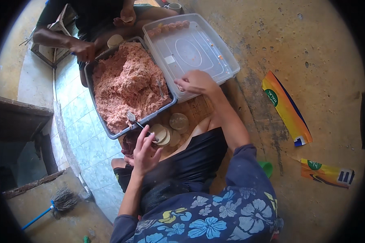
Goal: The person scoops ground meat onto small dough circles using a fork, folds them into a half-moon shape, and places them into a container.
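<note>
My left hand [144,158] holds a fork [136,122] between its fingers. The tines rest at the near edge of a heap of pink minced meat mixture [127,79] in a dark grey plastic tub [133,125]. Just beside the hand lies a stack of round dough wrappers [160,133]. My right hand [197,82] reaches over the near end of a clear plastic container [182,50]. Its fingertips pinch a small meat-filled piece [181,88], mostly hidden under the hand and slightly blurred.
Across the tub a co-worker's hand [83,51] grips a utensil at the meat; the other hand [126,18] holds a wrapper. A row of filled pieces [168,28] lines the container's far end. Another fork [160,88] sticks in the meat. Yellow packaging strips [287,109] and a mop [64,199] lie around.
</note>
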Demonstrator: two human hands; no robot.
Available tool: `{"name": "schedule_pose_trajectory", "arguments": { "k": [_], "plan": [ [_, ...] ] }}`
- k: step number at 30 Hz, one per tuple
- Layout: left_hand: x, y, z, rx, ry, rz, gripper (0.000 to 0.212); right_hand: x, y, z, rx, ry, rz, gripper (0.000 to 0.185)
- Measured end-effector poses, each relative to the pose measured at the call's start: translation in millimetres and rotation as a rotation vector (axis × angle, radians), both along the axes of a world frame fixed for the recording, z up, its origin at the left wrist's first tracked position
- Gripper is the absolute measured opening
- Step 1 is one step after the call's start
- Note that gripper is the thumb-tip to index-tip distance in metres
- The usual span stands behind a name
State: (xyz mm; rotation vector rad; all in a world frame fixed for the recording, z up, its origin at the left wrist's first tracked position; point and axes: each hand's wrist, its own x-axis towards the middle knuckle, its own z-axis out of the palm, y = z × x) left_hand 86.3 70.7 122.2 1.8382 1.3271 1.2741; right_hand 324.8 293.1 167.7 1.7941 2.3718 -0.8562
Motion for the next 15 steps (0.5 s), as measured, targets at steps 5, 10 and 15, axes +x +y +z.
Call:
{"name": "schedule_pose_trajectory", "arguments": {
  "k": [5,10,15],
  "plan": [
    [-12.4,-5.5,-40.8,0.067,0.193,-0.108,0.036,4.4,-27.2,-10.7,0.489,0.138,-0.114,0.033],
    [-20.9,12.0,-95.8,-0.192,0.477,-0.066,0.019,-132.8,-147.3,15.5,0.522,0.398,0.318,0.020],
    [-15.7,31.4,-126.7,-0.161,0.509,0.003,0.018,-193.0,-135.4,-55.2,0.398,-0.019,-0.122,0.018]
  ]
}}
